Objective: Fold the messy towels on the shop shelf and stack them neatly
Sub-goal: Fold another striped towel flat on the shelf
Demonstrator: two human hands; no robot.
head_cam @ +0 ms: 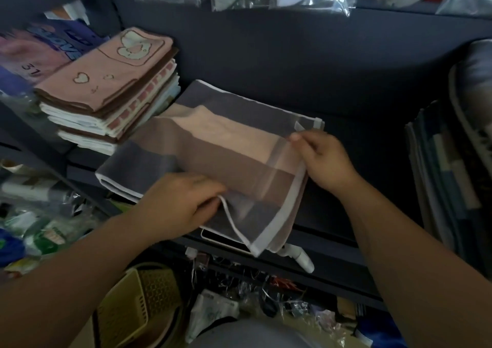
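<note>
Towel (226, 145), striped grey, brown and peach, lies partly folded on the dark shelf (359, 140) at the centre of the frame, its near corner hanging over the shelf's front edge. A stack of folded towels (106, 87) sits just beside it at upper left. My left hand (181, 204), lower centre, pinches the white hem; my right hand (324, 158), centre right, pinches the top layer's edge. To fold well, I judge both grips should stay taut, hems matched, the crease pressed flat before stacking.
</note>
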